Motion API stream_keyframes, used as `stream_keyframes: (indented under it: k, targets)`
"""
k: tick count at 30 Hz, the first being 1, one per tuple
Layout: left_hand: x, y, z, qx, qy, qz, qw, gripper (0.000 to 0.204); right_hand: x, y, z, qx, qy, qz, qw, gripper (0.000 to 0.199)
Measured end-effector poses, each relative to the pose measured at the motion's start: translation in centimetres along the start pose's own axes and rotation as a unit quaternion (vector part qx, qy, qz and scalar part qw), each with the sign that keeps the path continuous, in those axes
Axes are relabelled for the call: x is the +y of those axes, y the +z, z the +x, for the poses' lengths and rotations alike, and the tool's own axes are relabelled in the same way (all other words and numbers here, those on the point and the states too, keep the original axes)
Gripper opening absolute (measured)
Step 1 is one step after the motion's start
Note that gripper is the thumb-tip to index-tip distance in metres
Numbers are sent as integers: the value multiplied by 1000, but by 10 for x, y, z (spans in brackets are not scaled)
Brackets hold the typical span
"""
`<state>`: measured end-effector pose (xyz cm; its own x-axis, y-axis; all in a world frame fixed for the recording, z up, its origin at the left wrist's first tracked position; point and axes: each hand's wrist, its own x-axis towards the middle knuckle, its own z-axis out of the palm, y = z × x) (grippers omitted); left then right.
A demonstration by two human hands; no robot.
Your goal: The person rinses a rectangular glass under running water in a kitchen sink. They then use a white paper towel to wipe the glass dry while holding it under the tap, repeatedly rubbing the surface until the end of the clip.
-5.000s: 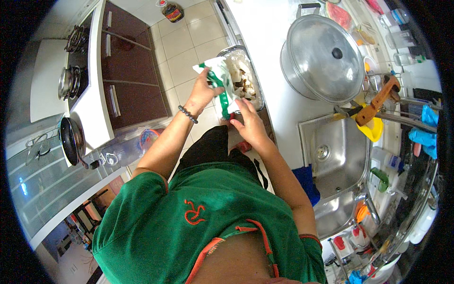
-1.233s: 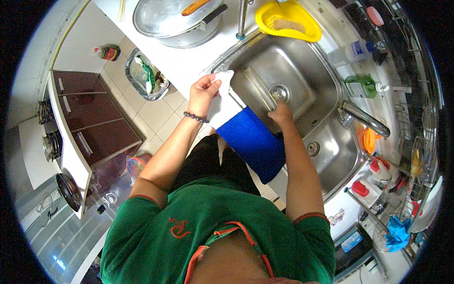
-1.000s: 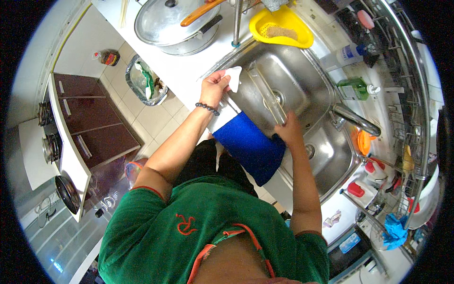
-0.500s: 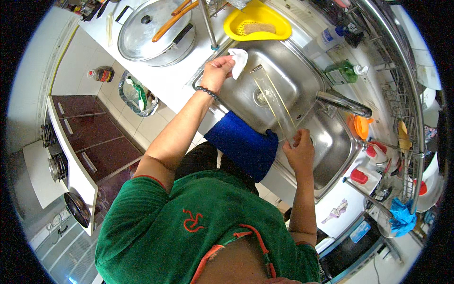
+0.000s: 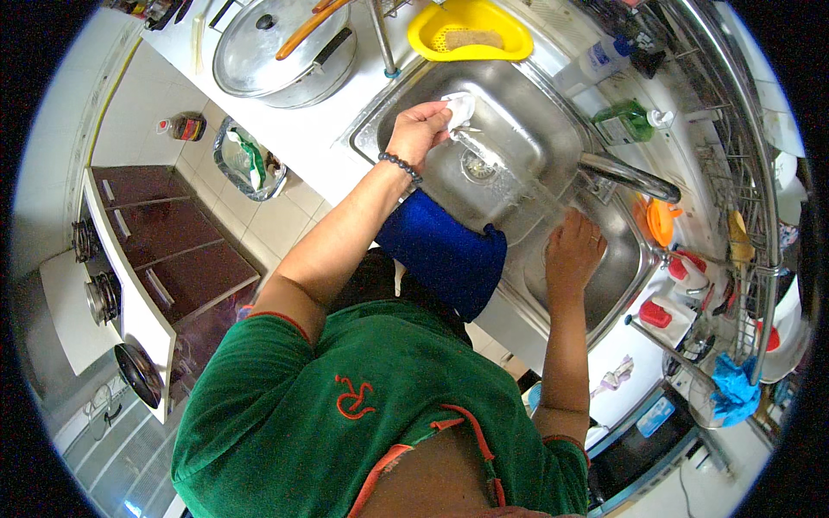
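Note:
Over the sink's larger basin [image 5: 527, 108], my left hand [image 5: 421, 129] pinches a crumpled white cloth or tissue [image 5: 460, 110]. Right beside that cloth is the far end of a long, clear, see-through strip [image 5: 509, 177]; whether the two touch is hard to tell. My right hand [image 5: 574, 257] has its fingers closed at the strip's near end, above the smaller basin. The strip slants across both basins, its edges blurred. A round drain [image 5: 477, 167] shows beneath it. Below my left wrist, a dark blue cloth [image 5: 445, 255] hangs over the counter's front edge.
A steel faucet [image 5: 635, 179] reaches over the sink from the right. At the back sit a yellow strainer basket [image 5: 423, 39] with a sponge and a large lidded pot [image 5: 275, 52]. A green bottle [image 5: 635, 123] and metal rack [image 5: 764, 285] line the right side.
My left hand has moved right with the white cloth, up to the strip's far end. My right hand has shifted right, and the strip has turned, its yellowish edges now fainter.

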<state>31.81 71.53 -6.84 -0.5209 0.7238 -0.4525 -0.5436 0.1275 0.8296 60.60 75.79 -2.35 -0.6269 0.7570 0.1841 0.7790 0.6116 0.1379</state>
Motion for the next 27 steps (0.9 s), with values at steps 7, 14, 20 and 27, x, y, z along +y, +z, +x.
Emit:
stream_keyframes:
  k: [7, 14, 20, 27]
  targets:
    - [8, -1, -3, -28, 11, -48, 998, 19, 0, 13, 0, -61, -1, 133, 989, 32]
    - [27, -2, -6, -40, 36, -27, 998, 25, -16, 14, -3, -308, 192, 624, 692, 31]
    - [40, 2, -9, -109, 86, -22, 990, 30, -25, 4, 0, -311, 188, 653, 665, 31]
    - [63, 6, -5, -249, 175, 187, 934, 33, -29, -16, 0, -347, 174, 656, 647, 29]
